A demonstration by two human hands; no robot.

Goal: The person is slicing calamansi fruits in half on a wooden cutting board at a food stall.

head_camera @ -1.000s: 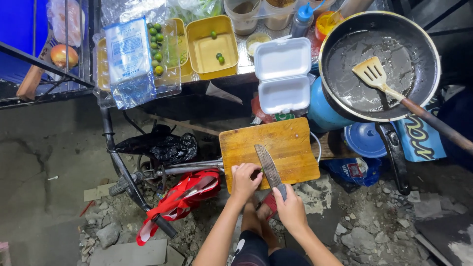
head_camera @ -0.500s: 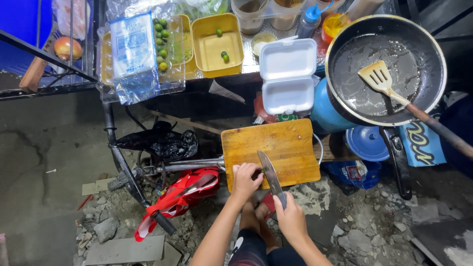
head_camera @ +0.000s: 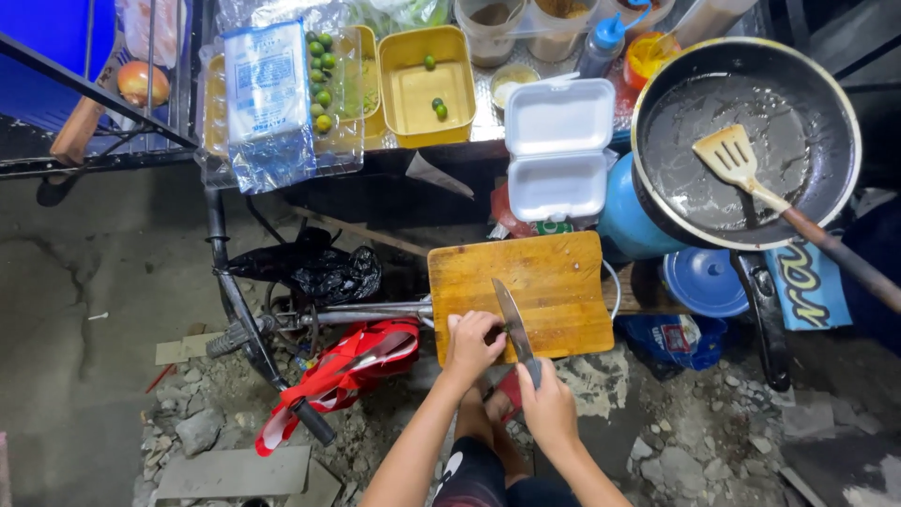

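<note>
Knife [head_camera: 511, 324] lies lower centre over the board [head_camera: 544, 282], my right hand [head_camera: 549, 408] wrapped round its handle; my left hand [head_camera: 472, 340] curls on something I can't make out, hidden under its fingers.

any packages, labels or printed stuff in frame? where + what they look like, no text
Clear plastic bag: top left, over the trays, blue-and-white print.
White foam clamshell box: top centre, open, empty.
Blue wrapper: on the ground right of the cutting board, red-white label.
Blue printed panel: below the frying pan, large pale lettering.
</note>
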